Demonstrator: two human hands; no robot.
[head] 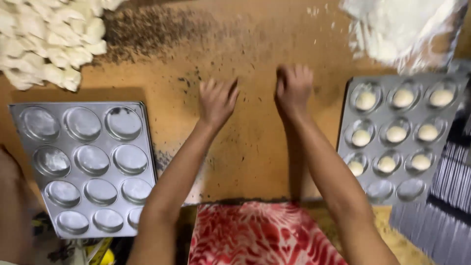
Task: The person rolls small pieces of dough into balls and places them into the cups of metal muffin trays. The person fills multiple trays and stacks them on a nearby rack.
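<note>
Between two grey trays (right one dough-filled), both hands press the table, empty.

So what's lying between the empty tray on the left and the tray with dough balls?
In the head view, only both hands, left hand and right hand, pressed on the bare, crumb-flecked brown table between the empty tray and filled tray.

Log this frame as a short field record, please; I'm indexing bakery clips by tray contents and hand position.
surface: brown table, dusted with dark specks
left hand: palm down on the table, fingers spread, holds nothing visible
right hand: curled on the table; contents cannot be told
left tray: twelve cups, all empty
right tray: nine cups hold dough balls, near row empty
far left: pile of dough pieces
far right: flour heap
</note>
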